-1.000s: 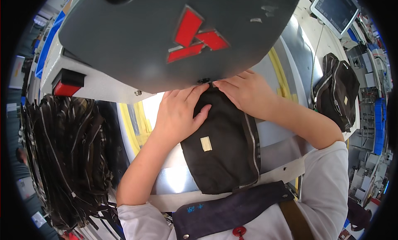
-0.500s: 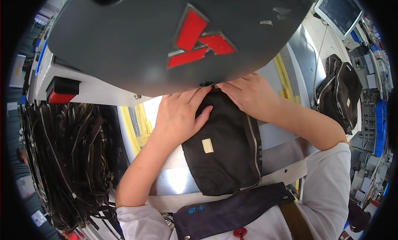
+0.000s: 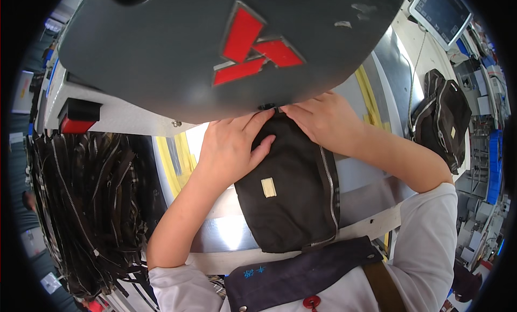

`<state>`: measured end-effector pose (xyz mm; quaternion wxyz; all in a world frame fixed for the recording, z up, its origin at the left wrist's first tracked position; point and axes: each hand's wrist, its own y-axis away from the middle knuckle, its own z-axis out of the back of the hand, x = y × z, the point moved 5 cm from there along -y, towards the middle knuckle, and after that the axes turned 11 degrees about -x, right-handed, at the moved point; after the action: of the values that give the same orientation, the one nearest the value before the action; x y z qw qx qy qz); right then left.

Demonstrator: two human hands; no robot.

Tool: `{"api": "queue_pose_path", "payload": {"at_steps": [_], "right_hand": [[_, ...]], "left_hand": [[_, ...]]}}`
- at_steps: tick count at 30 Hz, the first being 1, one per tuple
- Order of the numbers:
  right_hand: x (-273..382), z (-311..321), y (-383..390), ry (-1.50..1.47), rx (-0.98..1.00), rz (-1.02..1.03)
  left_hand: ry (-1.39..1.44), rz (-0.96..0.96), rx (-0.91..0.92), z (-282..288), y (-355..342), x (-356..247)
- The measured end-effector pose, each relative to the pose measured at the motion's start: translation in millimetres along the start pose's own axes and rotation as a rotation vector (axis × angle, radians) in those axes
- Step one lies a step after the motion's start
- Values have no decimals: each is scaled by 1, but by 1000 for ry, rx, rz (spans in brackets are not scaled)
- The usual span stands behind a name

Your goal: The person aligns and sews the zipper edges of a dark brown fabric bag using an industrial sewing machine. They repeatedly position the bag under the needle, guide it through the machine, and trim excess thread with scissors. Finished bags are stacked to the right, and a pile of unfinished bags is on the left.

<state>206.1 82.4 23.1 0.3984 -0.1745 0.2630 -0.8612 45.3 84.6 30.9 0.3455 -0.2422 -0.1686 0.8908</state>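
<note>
My left hand lies flat on the upper left part of a black fabric pouch in the middle of the frame, fingers stretched toward the top edge, thumb pressed across the cloth; it is spread open and pressing, not clutching anything. My right hand sits on the pouch's top right corner, fingers curled down onto the fabric and pinching its edge just under the big dark grey machine head that fills the upper part of the frame. The fingertips of both hands nearly meet at the pouch's top edge, right where it runs beneath the machine.

The pouch rests on the pale metal tabletop, stretching from the machine down toward my body. A small cream label is sewn near its middle, and a silver zipper runs down its right side and curves along the bottom.

At the left of the frame hangs a thick bundle of black zipper strips. At the far right lies another black bag with zippers, well apart from my hands. A small screen sits in the upper right corner.
</note>
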Motion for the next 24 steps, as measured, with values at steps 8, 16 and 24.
{"api": "queue_pose_path", "payload": {"at_steps": [8, 16, 24], "right_hand": [[-10, -4, -6, 31, -34, -16], [-12, -2, -9, 15, -110, 12], [-10, -2, -9, 44, -101, 13]], "left_hand": [[-36, 41, 0, -6, 0, 10], [-34, 30, -32, -5, -4, 11], [-59, -13, -79, -6, -2, 11]]}}
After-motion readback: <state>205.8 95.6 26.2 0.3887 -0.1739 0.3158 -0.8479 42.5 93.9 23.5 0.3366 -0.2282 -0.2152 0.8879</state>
